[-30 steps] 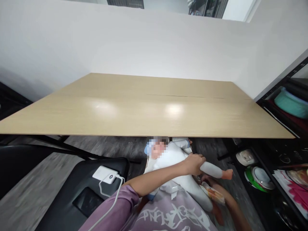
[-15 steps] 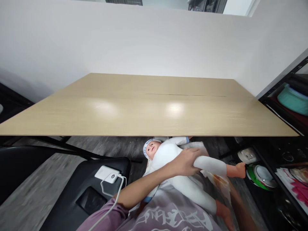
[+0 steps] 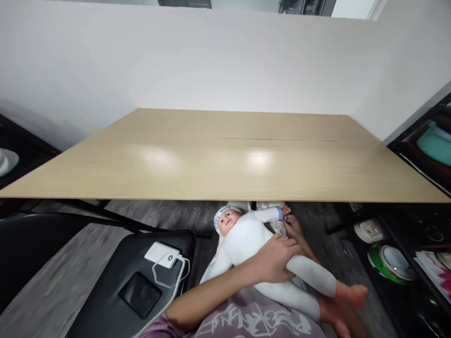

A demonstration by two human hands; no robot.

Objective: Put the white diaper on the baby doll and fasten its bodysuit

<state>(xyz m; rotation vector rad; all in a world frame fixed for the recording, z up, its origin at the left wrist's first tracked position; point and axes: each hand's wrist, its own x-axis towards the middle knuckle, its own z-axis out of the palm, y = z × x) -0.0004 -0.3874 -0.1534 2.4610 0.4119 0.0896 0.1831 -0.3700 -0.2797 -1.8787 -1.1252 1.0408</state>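
Observation:
A baby doll (image 3: 246, 234) in a white suit and a blue-and-white cap lies face up across my lap, just below the table's near edge. Its head points up-left and its legs stretch to the lower right, with one bare foot (image 3: 355, 295) sticking out. My left hand (image 3: 273, 260) is wrapped over the doll's hip and upper thigh, my forearm crossing from the lower left. My right hand (image 3: 293, 229) lies behind the doll, close to the doll's raised blue-cuffed wrist. The doll's body covers most of that hand, and its fingers are not clear.
A wide light-wood table (image 3: 225, 159) stands in front of a white wall. To my left a black chair (image 3: 116, 291) carries a white power bank (image 3: 162, 255) with a cable. Black shelves (image 3: 405, 234) at the right hold bowls (image 3: 387, 259) and a teal container (image 3: 435, 145).
The doll has shifted up and left on my lap and its legs have dropped lower. My left hand slid from its leg toward the hip. My right hand now shows near the doll's wrist.

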